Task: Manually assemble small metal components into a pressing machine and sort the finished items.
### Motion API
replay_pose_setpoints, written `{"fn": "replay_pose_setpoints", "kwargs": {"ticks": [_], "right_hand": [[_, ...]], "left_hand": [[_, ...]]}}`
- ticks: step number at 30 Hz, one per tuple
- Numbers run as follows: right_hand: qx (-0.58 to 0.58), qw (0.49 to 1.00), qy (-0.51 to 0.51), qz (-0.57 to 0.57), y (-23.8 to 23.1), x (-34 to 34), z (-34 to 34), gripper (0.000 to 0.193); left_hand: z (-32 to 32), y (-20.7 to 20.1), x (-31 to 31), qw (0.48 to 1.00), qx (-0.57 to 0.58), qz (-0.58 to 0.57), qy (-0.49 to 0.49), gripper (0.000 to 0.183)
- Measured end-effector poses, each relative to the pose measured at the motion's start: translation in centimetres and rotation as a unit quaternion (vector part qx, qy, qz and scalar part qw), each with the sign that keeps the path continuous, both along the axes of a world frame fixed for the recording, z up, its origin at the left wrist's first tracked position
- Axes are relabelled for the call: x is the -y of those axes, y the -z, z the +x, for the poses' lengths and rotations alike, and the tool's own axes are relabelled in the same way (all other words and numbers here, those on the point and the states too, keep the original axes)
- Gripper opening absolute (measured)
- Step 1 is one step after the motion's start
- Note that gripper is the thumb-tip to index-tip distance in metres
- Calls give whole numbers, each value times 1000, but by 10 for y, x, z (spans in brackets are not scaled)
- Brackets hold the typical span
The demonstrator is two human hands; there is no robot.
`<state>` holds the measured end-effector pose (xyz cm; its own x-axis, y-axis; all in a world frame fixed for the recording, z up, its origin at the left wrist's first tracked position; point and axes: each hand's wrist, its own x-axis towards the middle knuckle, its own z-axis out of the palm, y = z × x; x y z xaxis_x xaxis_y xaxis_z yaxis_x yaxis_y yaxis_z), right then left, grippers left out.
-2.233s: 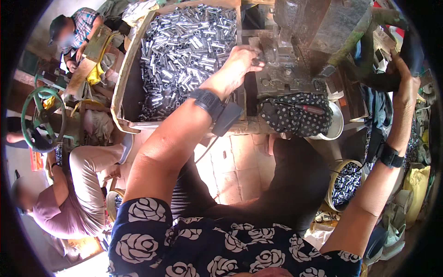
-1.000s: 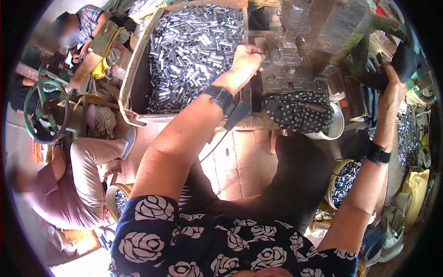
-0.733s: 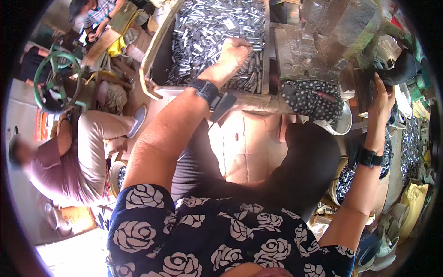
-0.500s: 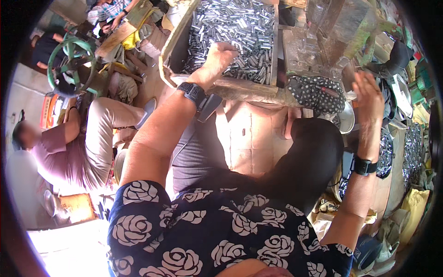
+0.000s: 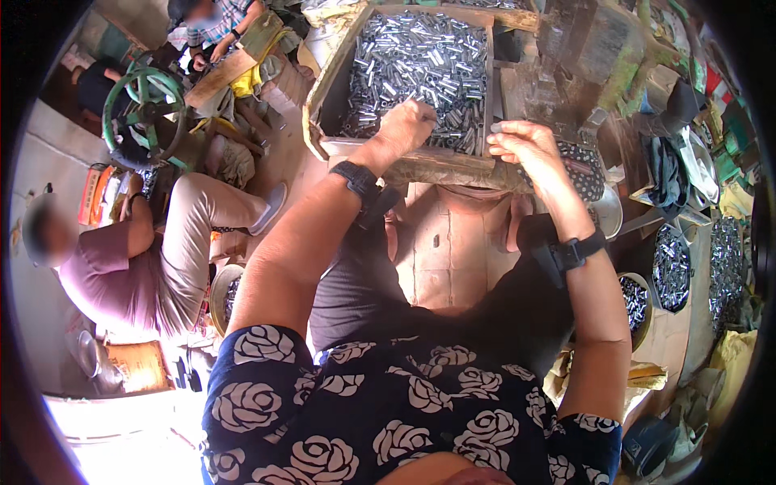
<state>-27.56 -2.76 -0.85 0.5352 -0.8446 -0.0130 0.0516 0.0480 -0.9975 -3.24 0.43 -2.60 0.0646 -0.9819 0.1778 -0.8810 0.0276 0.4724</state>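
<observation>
My left hand (image 5: 404, 128) is over the near edge of a wooden box (image 5: 317, 105). Its fingers are curled in, and what they hold, if anything, is hidden. Small shiny metal tubes (image 5: 420, 61) fill the box in a loose heap. Beside the box's near right corner is my right hand (image 5: 529, 152), its fingers stretched toward the left hand and slightly apart. A greyish spot shows at one fingertip; whether it is a nail or a small piece is unclear. Both wrists wear dark bands.
Right of the box stands a worn, greasy machine block (image 5: 525, 93), with a spotted cloth (image 5: 586, 170) below it. Bins of metal pieces (image 5: 671, 267) stand to the right. At left, a seated person (image 5: 113, 259) works near a green handwheel (image 5: 145, 105); another person sits farther back.
My right hand has swung in from the far right to the box's near right corner. My left hand stays curled at the heap, while the whole view has shifted slightly.
</observation>
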Motion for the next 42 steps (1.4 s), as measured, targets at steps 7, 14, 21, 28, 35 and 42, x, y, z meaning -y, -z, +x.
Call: {"fn": "replay_pose_setpoints", "kwargs": {"ticks": [7,14,21,28,35,42], "right_hand": [[-121,980,-3,-158,60,48,47,21],[-350,872,53,-338,51,59,74,23],[-430,707,-5,-561,61,71,95,23],[-432,767,-36,-474,47,68,87,21],[-347,790,16,-505,63,67,81,19],[-175,943,44,-279,66,75,54,17]], "left_hand": [[-6,28,26,998,53,32,21,21],[-5,42,57,972,170,157,42,35],[24,68,39,788,570,-204,109,6],[-8,49,49,975,185,9,125,11],[-9,38,36,988,135,23,70,17],[-17,23,36,995,-100,-21,-6,19]]}}
